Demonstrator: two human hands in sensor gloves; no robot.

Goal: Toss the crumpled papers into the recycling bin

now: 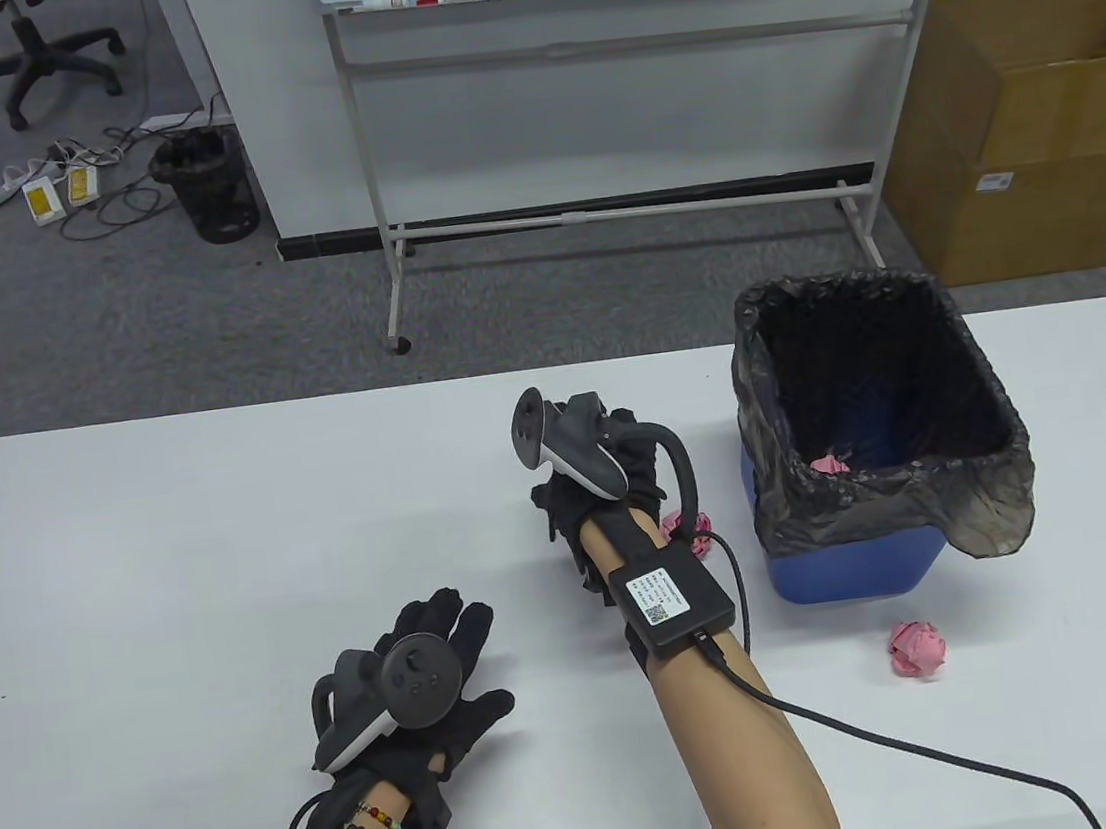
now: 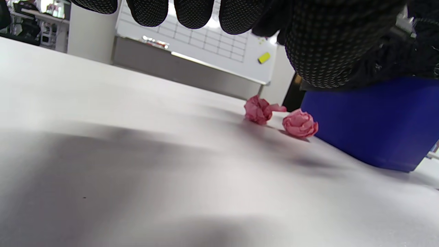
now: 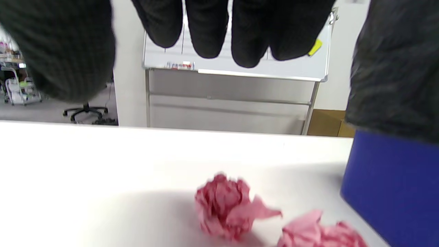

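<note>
Toward the tabletop's near left, your left hand rests flat with fingers spread, holding nothing and probably just waiting. Your right hand hangs empty over two pink paper balls, fingers uncurled, seemingly ready to grab one. Another ball lies by the bin; one sits inside.

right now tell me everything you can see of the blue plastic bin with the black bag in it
The blue plastic bin stands upright on the white table, to the right of the right hand. A thin black bag liner is folded over its rectangular rim and hangs loosely down the outside. It is open, with one pink crumpled paper inside. Two more pink paper balls lie beside its left wall, another in front.
</note>
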